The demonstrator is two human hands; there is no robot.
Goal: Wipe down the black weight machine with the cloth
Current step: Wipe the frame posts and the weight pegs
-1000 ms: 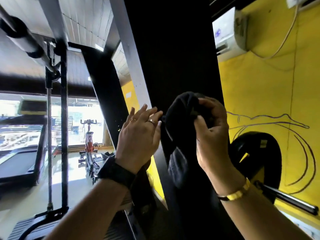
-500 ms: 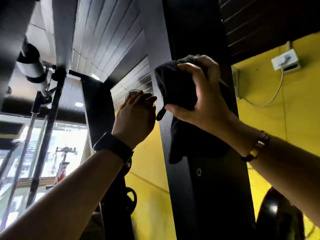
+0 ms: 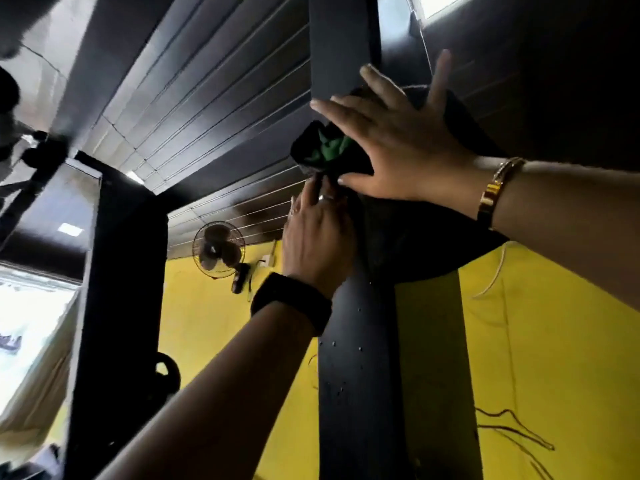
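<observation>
**Entry: hands and cloth, upper post**

I log my right hand (image 3: 405, 140) spread flat, pressing the cloth (image 3: 308, 154) against the black weight machine (image 3: 356, 375) upright. My left hand (image 3: 318, 237), just below the right, pinches the cloth's lower edge. A wall fan (image 3: 218, 249) sits to the left of both hands.
</observation>
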